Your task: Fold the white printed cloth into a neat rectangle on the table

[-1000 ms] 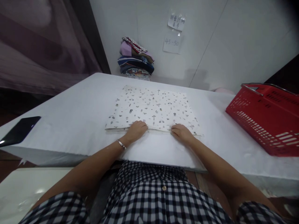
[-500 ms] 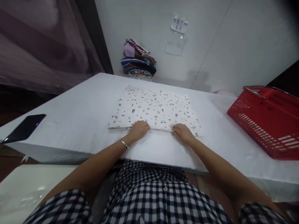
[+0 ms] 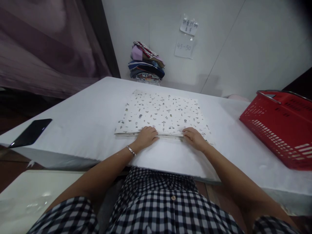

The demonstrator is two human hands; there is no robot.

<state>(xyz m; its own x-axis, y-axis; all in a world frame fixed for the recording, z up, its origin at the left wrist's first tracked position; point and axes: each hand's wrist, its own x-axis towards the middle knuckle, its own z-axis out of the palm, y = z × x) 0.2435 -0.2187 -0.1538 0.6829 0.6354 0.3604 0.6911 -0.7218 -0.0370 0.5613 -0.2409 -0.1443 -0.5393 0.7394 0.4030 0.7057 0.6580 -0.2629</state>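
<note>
A folded white cloth (image 3: 161, 112) with a small scattered print lies flat on the white-covered table (image 3: 85, 107). Its layers show along the near edge. My left hand (image 3: 146, 136) is closed over that edge, a little left of its middle, with the fingertips on top. Further right, my right hand (image 3: 193, 137) pinches the same edge, its fingers on the upper layer and the thumb low against the layers. How many layers each hand grips is hidden.
A red plastic basket (image 3: 280, 126) with a metal handle stands at the right. A black phone-like slab (image 3: 31, 132) lies at the table's left edge. Folded clothes (image 3: 147, 63) are piled against the back wall. Below left is a pale surface (image 3: 44, 191).
The right hand's fingers have loosened and spread slightly at the cloth's edge. The left hand stays in place on it. The whole view has shifted a little.
</note>
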